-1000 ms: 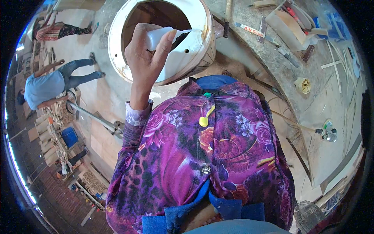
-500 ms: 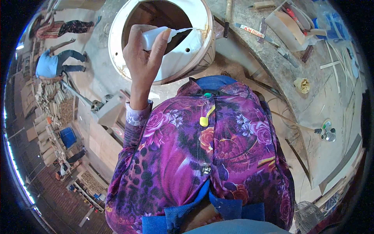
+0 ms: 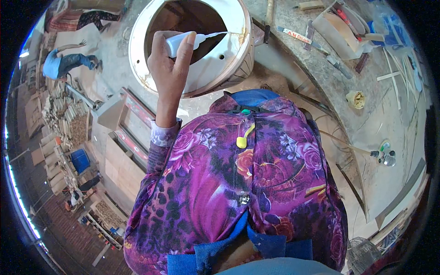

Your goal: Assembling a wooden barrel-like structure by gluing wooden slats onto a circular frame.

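My left hand (image 3: pixel 168 64) is closed around a small white squeeze bottle (image 3: pixel 179 43), thumb on top and fingers beneath. Its long thin nozzle points right, the tip at or just above the white top of a round drum-like piece (image 3: pixel 211 68). That piece has a wide round opening, a small dark hole in its flat top and ribbed sides. Near the nozzle tip, a brownish stain (image 3: pixel 241 38) marks the rim. My right hand is out of the picture.
On the grey worktop at right lie an open box of tools (image 3: pixel 337 36), a flat printed strip (image 3: pixel 294 35), a small yellowish cup (image 3: pixel 355 99), a clear bulb-like object (image 3: pixel 387 158) and thin white strips (image 3: pixel 389 76). At far left, a person in blue (image 3: pixel 59 64) bends near stacked wood (image 3: pixel 68 107).
My left hand and the bottle stay almost in place. The person in blue has bent lower, and the grey equipment near them has shifted left, uncovering a red-edged frame. Another person has moved farther up.
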The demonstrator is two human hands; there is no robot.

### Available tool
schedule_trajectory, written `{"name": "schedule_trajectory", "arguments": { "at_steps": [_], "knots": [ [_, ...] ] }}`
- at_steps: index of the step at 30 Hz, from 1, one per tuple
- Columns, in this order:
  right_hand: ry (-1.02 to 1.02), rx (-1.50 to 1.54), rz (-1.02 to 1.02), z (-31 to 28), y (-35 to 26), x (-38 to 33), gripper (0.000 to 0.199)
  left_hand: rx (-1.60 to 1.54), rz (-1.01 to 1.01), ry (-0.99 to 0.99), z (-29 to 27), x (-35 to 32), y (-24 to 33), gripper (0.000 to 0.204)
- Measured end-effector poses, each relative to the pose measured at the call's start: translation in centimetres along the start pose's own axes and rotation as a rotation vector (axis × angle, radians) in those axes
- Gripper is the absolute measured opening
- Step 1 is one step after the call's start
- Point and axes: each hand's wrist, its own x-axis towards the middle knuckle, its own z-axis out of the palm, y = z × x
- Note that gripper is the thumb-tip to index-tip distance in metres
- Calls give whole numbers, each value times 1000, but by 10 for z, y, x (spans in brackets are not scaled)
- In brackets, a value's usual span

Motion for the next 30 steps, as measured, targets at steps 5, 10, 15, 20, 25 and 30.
{"name": "schedule_trajectory", "arguments": {
  "at_steps": [5, 10, 15, 20, 25, 30],
  "knots": [
    [-6, 39, 3, 1, 3, -3, 44, -73, -12, -5, 3, -2, 8, 32],
    [-16, 77, 1, 2, 2, -4, 44, -87, 13, -36, 11, -5, 10, 34],
    [-21, 119, -4, 4, 2, -4, 43, -25, 43, -51, 14, -6, 4, 37],
    [-25, 168, -9, 9, 5, -5, 43, -62, 26, -68, 11, -7, 9, 37],
    [-27, 205, -9, 10, 9, -5, 42, 9, 96, -80, 9, -6, 8, 37],
    [-37, 234, -10, 9, 11, -6, 42, 6, 95, -88, 6, -10, 9, 38]
  ]
}}
